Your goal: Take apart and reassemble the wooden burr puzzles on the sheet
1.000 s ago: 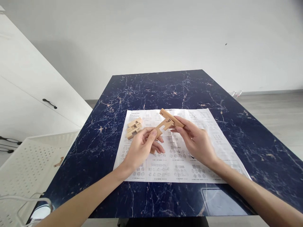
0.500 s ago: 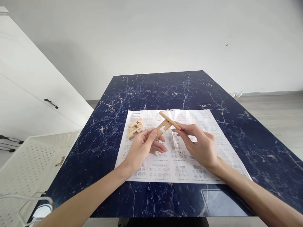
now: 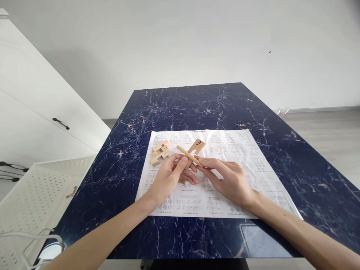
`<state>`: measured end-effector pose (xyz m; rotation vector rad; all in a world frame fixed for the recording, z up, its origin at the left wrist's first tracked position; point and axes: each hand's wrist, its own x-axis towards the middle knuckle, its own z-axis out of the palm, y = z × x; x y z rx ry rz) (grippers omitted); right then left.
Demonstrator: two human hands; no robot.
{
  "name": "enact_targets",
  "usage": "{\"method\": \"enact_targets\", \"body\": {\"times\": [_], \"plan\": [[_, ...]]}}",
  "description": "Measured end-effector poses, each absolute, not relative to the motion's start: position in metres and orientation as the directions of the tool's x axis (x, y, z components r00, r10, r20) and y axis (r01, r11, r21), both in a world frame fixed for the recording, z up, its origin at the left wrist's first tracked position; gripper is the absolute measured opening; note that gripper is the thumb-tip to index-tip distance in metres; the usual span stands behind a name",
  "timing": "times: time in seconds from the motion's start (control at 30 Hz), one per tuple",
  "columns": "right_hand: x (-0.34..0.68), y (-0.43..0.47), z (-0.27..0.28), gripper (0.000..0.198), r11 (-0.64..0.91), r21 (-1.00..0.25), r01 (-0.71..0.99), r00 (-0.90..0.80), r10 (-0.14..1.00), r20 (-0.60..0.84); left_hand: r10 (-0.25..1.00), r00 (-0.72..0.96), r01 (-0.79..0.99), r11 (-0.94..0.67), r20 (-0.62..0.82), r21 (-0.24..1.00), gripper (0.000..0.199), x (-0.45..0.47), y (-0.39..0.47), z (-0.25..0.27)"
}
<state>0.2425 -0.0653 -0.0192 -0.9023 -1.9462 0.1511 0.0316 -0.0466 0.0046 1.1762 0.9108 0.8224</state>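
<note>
My left hand (image 3: 172,170) pinches the near end of a flat, notched wooden puzzle piece (image 3: 199,144) with a dark mark on its far end. Between thumb and fingertips, my right hand (image 3: 229,176) holds a second slim wooden puzzle piece (image 3: 184,151), which lies crosswise over the first near its notch. Whether the two pieces interlock I cannot tell. Left of my left hand, several more notched wooden pieces (image 3: 160,152) rest in a small stack. All of this is above a printed instruction sheet (image 3: 258,187) covered in small diagrams.
The sheet lies on a dark blue marbled table (image 3: 180,108). A white perforated surface (image 3: 42,187) at the left carries a small wooden piece (image 3: 71,192) and a white cable (image 3: 33,234). A clear rectangular panel (image 3: 263,240) sits at the table's near edge.
My right hand has brought its slim piece nearer to me and leftward along the notched piece, from its far end to around its notch. My left hand has hardly moved.
</note>
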Motion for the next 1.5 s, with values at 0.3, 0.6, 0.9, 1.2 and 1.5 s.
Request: {"method": "enact_targets", "body": {"times": [0.3, 0.6, 0.9, 1.2, 1.5], "plan": [[0.246, -0.065, -0.014, 0.026, 0.677, -0.514, 0.528, -0.276, 0.708, 0.65, 0.905, 0.416, -0.187, 0.178, -0.086, 0.966, 0.03, 0.032, -0.045, 0.009], [0.239, -0.062, -0.012, 0.05, 0.768, -0.452, 0.455, -0.62, 0.637, 0.458, 0.961, 0.273, -0.34, 0.128, -0.033, 0.932, 0.025, 0.029, -0.036, 0.011], [0.242, -0.061, -0.017, 0.029, 0.676, -0.409, 0.613, -0.559, 0.737, 0.379, 0.959, 0.277, -0.341, 0.155, -0.058, 0.927, 0.023, 0.028, -0.034, 0.007], [0.253, -0.051, -0.023, 0.03, 0.438, -0.564, 0.7, -0.295, 0.897, 0.33, 0.956, 0.286, -0.335, 0.155, -0.057, 0.929, 0.021, 0.028, -0.034, 0.007], [0.256, -0.049, 0.003, 0.032, 0.112, -0.992, -0.055, -0.312, 0.942, 0.124, 0.945, 0.306, -0.405, 0.235, -0.112, 0.884, 0.015, 0.027, -0.033, 0.007]]}}
